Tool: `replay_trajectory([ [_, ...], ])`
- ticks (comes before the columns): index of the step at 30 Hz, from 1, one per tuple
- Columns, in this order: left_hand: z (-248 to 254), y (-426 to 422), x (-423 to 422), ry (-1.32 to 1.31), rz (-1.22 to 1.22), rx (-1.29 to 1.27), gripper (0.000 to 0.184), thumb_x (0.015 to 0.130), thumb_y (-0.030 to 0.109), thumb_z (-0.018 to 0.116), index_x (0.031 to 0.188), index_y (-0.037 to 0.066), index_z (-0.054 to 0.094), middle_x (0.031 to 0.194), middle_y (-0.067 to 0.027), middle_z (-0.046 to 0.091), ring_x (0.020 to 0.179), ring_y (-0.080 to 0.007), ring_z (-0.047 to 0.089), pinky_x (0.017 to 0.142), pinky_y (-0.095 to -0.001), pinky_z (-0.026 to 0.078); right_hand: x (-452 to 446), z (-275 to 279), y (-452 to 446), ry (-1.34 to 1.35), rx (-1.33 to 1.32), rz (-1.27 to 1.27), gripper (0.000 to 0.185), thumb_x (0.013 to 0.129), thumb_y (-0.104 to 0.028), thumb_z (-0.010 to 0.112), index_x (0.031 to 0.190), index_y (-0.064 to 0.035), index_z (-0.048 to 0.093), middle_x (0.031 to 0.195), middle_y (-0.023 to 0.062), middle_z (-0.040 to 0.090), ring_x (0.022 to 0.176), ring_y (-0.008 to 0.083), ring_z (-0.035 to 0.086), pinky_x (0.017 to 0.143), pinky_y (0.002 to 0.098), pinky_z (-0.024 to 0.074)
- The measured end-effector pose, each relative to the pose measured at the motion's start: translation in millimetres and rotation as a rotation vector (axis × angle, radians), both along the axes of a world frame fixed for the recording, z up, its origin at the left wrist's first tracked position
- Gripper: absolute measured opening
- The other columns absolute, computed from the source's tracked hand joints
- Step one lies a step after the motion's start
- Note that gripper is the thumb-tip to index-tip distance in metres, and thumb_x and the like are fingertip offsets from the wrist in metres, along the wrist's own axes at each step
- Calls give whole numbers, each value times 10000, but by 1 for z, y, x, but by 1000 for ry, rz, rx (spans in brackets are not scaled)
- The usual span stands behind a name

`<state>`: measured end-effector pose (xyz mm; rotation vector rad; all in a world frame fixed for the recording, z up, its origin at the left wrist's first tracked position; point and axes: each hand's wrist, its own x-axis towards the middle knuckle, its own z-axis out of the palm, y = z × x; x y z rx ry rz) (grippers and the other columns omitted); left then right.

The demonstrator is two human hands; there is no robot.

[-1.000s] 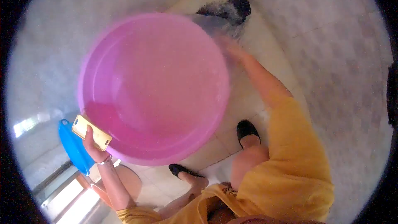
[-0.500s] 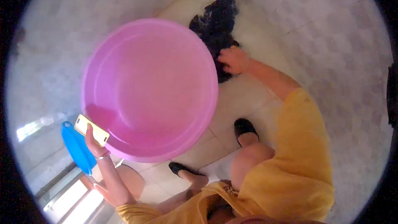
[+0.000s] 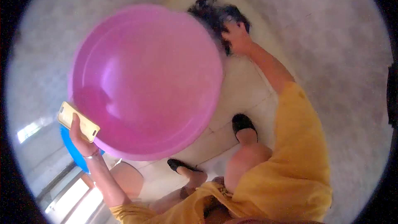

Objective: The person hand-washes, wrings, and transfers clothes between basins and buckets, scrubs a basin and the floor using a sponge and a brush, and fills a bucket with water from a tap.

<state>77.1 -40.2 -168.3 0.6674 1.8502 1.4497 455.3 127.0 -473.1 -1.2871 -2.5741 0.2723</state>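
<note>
Plainly, a pink tub (image 3: pixel 101 58) dominates the floor (image 3: pixel 236 76) before you, a blue basin (image 3: pixel 75 151) partly hidden just beyond its near left side. By the tub's far right edge lies a bunched dark cloth (image 3: pixel 213 16); working it against the floor looks like the step in hand. Your right hand (image 3: pixel 237 41) is on it, fingers bent, though I cannot tell whether they grip. Your left hand (image 3: pixel 82 137) holds what looks like a yellow phone (image 3: pixel 86 125). The next move probably calls for firm right-hand contact
</note>
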Motion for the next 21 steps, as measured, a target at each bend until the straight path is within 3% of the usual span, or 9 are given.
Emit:
replay_trajectory([
  [2,-5,-5,-14,-23,-9,-7,371,783,258,529,1062,31,439,910,-63,537,785,-172,542,654,-284,449,-16,-19,-3,91,173,-186,272,565,-141,602,834,-116,581,1125,137,424,1040,332,368,816,488,299],
  [5,-5,-2,-12,-57,-40,26,365,784,255,528,1059,32,440,910,-61,538,784,-173,543,655,-285,450,-25,-30,-19,258,-11,-330,319,649,-118,536,965,-153,567,1189,174,379,1068,346,364,885,496,283],
  [7,-5,-1,-11,-63,-50,50,364,784,253,526,1061,33,439,909,-60,538,785,-171,544,655,-285,450,-23,-30,-42,-180,-164,-71,306,672,-95,509,967,-153,568,1180,179,392,1049,351,382,876,488,298],
  [11,-2,-4,-13,2,-50,15,360,791,222,500,1065,-4,439,931,-73,540,810,-171,544,682,-283,440,13,10,-9,-59,-44,190,341,577,-81,581,914,-136,580,1136,163,412,1022,335,389,809,459,341],
  [14,-4,-6,-11,-72,-30,9,360,790,224,503,1059,-9,447,929,-74,542,803,-174,546,677,-284,442,-10,-17,-7,260,134,-547,294,531,-100,604,824,-120,593,1092,196,422,966,355,419,763,458,360],
  [17,-13,-7,-19,-133,-25,53,365,784,224,511,1056,-12,448,920,-78,544,797,-182,547,665,-287,445,-11,-2,-41,208,171,-300,237,542,-106,600,779,-98,586,1030,192,453,942,359,435,741,452,365],
  [19,-16,-9,-18,-125,14,57,367,781,216,515,1060,-12,446,921,-77,546,793,-187,549,663,-292,446,12,6,-39,195,-215,-171,197,561,-102,593,753,-63,571,952,170,480,914,292,453,729,407,377],
  [20,-13,-5,-17,-137,11,44,370,781,209,515,1065,-17,442,926,-78,547,791,-186,549,666,-296,447,19,16,-19,178,-207,-162,197,561,-102,593,753,-63,571,952,170,480,914,292,453,729,407,377],
  [21,-13,-5,-14,-154,15,62,370,781,209,515,1065,-17,442,926,-78,547,791,-186,549,666,-296,447,27,27,4,529,-473,-533,192,584,-97,587,770,-57,563,906,137,489,875,248,455,720,371,380],
])
